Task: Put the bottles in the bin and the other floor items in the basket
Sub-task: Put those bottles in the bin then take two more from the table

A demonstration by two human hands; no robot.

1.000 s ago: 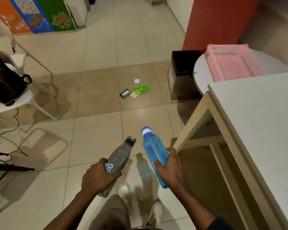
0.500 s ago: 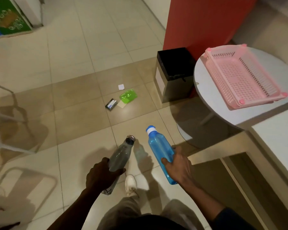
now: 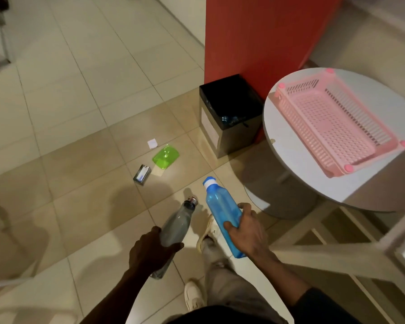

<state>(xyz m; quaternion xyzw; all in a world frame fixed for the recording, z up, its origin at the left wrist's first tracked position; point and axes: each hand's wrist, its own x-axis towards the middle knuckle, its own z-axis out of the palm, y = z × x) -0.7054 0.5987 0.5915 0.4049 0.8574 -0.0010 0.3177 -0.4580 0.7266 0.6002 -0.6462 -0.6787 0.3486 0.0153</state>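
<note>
My left hand (image 3: 153, 251) grips a grey metal bottle (image 3: 179, 224) by its lower body. My right hand (image 3: 247, 230) holds a blue plastic bottle (image 3: 219, 206) with a white cap; both bottles point ahead, above the floor. A black bin (image 3: 241, 130) lined with a dark bag stands on the floor by a red pillar. A pink perforated basket (image 3: 337, 125) sits on a round white table (image 3: 290, 160). On the tiles lie a green plastic lid (image 3: 165, 154), a small silver box (image 3: 141, 174), a white paper square (image 3: 152, 143) and a beige card (image 3: 157, 171).
A red pillar (image 3: 255, 38) rises behind the bin. A wooden table frame (image 3: 325, 253) crosses the lower right. My legs and white shoes (image 3: 206, 232) show below the bottles. A pale chair edge (image 3: 14, 300) is at the lower left. Open tiled floor stretches to the left and far side.
I have walked forward and turned right. The bin, basket and floor items now appear closer and larger. Both hands still hold the same bottles.
</note>
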